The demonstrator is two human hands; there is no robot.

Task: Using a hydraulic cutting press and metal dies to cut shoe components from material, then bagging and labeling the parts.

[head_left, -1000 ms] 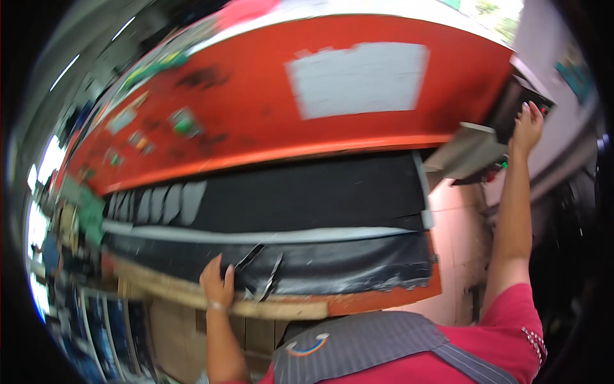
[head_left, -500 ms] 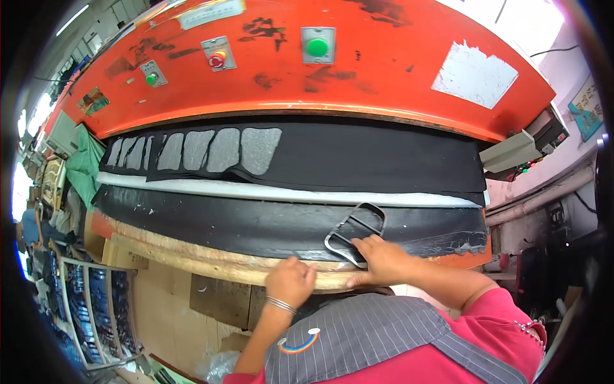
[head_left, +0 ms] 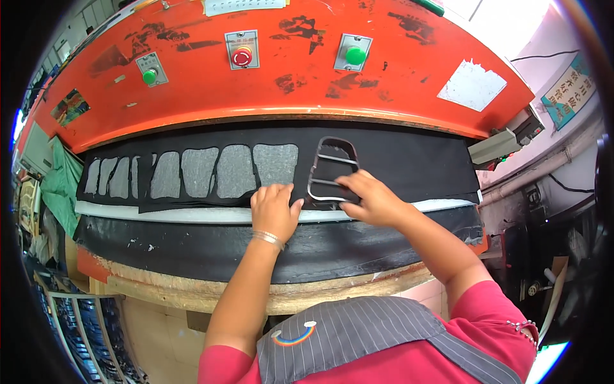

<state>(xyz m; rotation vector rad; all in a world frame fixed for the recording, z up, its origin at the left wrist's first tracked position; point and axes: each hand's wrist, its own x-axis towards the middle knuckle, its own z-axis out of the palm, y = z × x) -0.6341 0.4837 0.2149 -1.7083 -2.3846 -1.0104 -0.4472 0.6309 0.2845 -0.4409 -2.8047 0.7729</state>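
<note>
Here, I set my right hand (head_left: 371, 201) on the metal cutter (head_left: 332, 171), fingers gripping its near edge, on the black sheet (head_left: 409, 163) beside the cut-outs (head_left: 275, 163); my left hand (head_left: 275, 211) pressed flat, fingers spread. Aligning it seemed next.

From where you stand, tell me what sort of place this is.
Probably a factory cutting station: a big orange press head with push buttons, black sheet material with a row of cut-out shapes, and a metal cutting die under the right hand.

Matt black cloth sheet (head_left: 409, 163); metal cutting die (head_left: 332, 169); scuffed painted press (head_left: 288, 77).
</note>
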